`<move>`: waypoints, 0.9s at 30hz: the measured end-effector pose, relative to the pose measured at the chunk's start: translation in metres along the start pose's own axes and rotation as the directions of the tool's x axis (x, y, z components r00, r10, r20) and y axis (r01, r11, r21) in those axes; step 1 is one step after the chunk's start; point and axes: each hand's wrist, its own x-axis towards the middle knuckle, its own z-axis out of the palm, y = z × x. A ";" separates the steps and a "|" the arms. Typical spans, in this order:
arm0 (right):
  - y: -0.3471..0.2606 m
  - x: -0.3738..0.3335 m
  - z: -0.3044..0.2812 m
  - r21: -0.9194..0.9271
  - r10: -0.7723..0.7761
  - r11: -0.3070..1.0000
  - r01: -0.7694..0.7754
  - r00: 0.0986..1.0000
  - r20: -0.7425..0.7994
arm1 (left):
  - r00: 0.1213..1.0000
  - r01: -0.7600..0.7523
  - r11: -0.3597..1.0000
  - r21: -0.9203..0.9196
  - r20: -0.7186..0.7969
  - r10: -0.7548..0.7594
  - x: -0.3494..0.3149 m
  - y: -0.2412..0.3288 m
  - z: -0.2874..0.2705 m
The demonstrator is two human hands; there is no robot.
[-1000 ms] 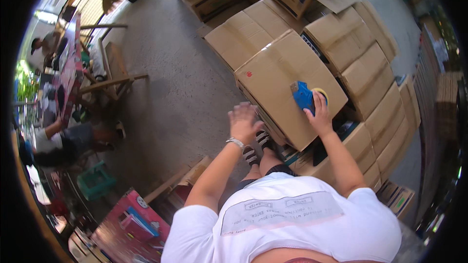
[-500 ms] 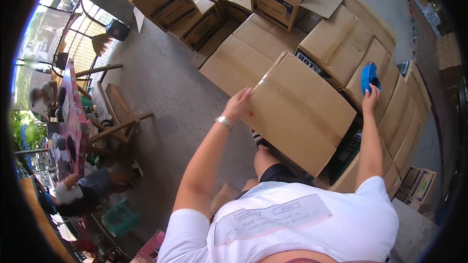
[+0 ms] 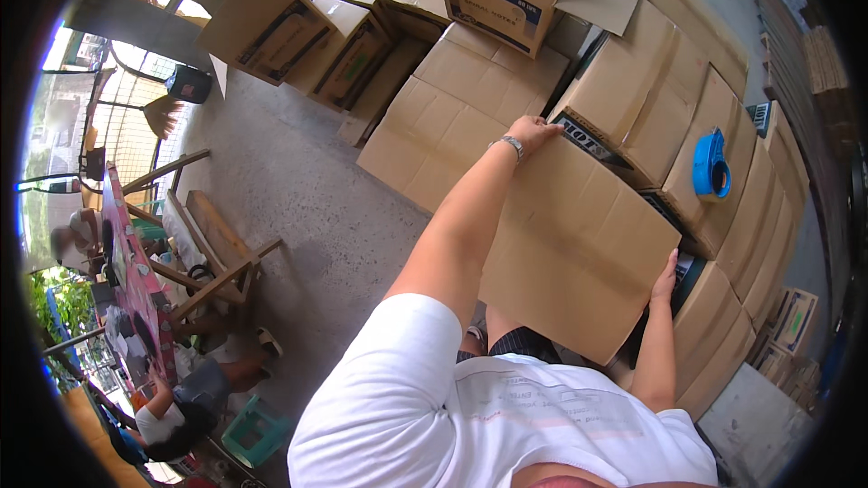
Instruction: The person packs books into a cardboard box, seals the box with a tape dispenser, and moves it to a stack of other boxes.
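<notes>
the taped cardboard box (image 3: 579, 253) sits between both hands. at the box's far edge, the left hand (image 3: 535, 131) has hold of it with curled fingers; at its right edge, the right hand (image 3: 665, 282) touches with nearly straight fingers, its grip unclear. right of the box, a blue tape dispenser (image 3: 712, 167) rests on a closed carton (image 3: 683, 194).

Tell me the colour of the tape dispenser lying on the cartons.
The tape dispenser is bright blue, shown best in the head view.

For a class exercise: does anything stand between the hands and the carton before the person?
Nothing visible does: the left hand is at the far end of the carton, the right hand at its right edge.
</notes>
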 end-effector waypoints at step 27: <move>-0.091 -0.192 0.457 -0.008 0.036 0.999 -0.038 0.836 0.547 | 0.601 -0.369 0.927 -0.068 -0.778 0.183 -0.274 -0.192 -0.434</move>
